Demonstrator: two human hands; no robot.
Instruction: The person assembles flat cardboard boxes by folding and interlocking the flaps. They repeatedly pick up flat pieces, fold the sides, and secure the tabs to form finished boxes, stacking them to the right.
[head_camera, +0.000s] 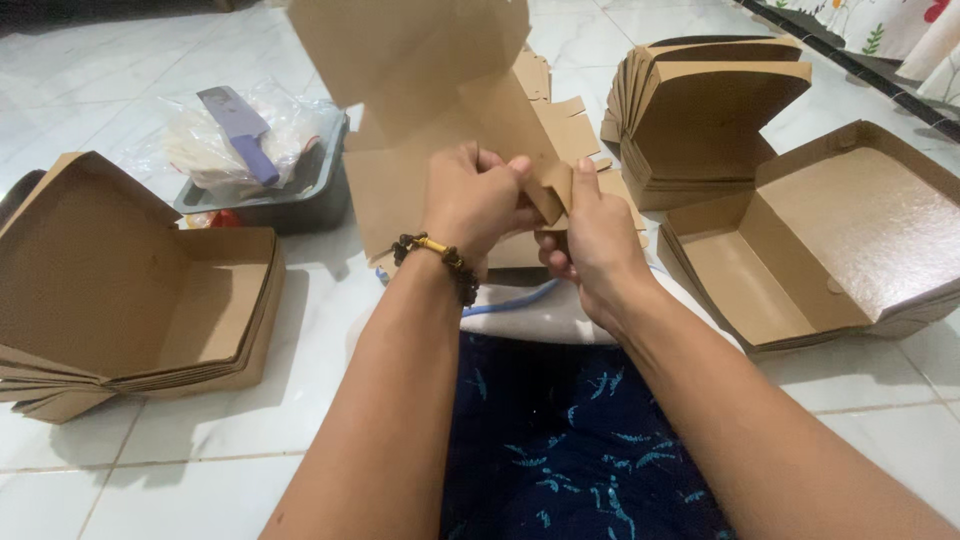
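Both of my hands hold a flat brown cardboard box blank (420, 70) that stands up in front of me. My left hand (475, 200), with a beaded bracelet at the wrist, pinches a folded flap near the blank's lower edge. My right hand (595, 240) grips the same corner flap from the right, thumb up against the card. The hands touch each other at the fold. Under the blank lies a pile of more flat blanks (575, 125).
A stack of nested folded boxes (130, 300) sits at the left. Another nested stack (700, 110) stands at the back right, with an open assembled box (830, 240) beside it. A grey tray (300, 190) holds a plastic bag and a purple cleaver (240, 125). White tiled floor lies all round.
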